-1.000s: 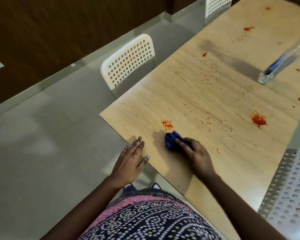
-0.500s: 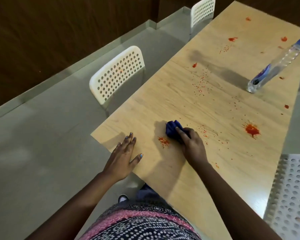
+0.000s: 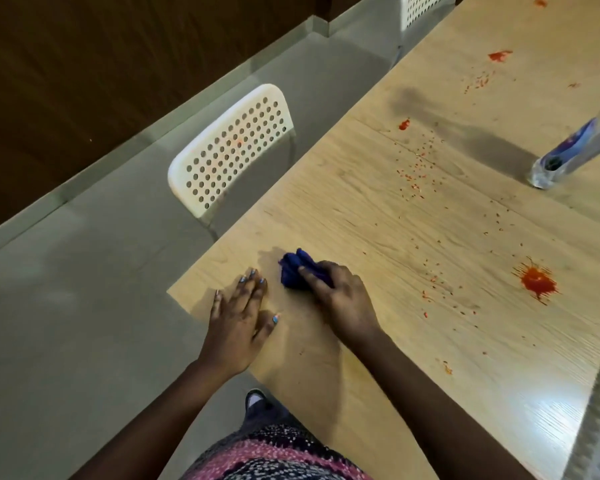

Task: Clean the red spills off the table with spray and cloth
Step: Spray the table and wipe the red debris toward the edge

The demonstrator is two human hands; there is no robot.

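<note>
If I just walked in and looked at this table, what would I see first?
Probably the big red splat on the right side of the wooden table, with little red specks trailing up toward the far end. Next, the bright blue cloth near the front corner, bunched under the right hand, while the left hand lies flat beside it. A clear spray bottle stands farther back on the right.

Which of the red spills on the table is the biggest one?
The round splash with spiky edges, right of the right hand. The other stains, like the smear farther along the table, are smaller.
</note>
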